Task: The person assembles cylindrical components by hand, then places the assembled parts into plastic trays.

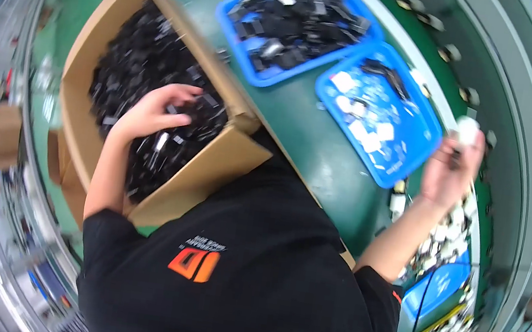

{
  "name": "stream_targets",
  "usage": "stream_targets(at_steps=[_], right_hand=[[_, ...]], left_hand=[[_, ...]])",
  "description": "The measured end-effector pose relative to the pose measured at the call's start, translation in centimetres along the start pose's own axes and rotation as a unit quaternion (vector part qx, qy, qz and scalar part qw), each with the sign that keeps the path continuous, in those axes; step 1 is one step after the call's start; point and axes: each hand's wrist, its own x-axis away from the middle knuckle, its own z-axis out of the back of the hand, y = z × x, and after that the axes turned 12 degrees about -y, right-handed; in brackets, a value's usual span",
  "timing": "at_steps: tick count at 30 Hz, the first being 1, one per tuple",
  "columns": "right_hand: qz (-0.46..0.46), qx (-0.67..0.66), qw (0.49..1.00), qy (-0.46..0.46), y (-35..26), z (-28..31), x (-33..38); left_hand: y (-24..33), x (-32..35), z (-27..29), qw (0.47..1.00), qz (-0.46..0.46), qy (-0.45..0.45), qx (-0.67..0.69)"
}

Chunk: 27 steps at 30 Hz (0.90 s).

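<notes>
My left hand [155,112] hovers over a cardboard box [171,200] heaped with small black plastic pieces [136,58]. Its thumb stands apart from the curled fingers, and nothing shows between them. Far to the right, my right hand [450,170] is raised beside the conveyor, fingers closed round a small white piece [467,131]. Motion blur hides the exact kind of that piece. Left of this hand lies a shallow blue tray [389,177] with white pieces, clear bits and a few dark parts in it.
A larger blue tray [260,81] full of black pieces sits farther back on the green table [298,126]. Along the right runs a green conveyor [461,34] carrying spaced-out small pieces. More white pieces [448,237] and a blue bin [434,289] lie at the lower right.
</notes>
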Motion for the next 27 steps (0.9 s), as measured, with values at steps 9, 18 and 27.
stream_targets(at_steps=[9,18,27], right_hand=[[-0.102,0.108,0.983,-0.110,0.2,-8.1,4.7],[-0.060,0.351,0.926,-0.127,-2.1,-9.5,5.4],[-0.062,0.326,0.943,-0.013,1.3,-9.9,6.1]], left_hand=[[13.8,-9.9,-4.1,0.938,-0.342,-0.056,-0.007],[18.9,-17.6,-10.4,0.896,-0.416,-0.048,-0.150],[17.4,-18.3,-11.2,0.904,-0.396,-0.074,-0.142]])
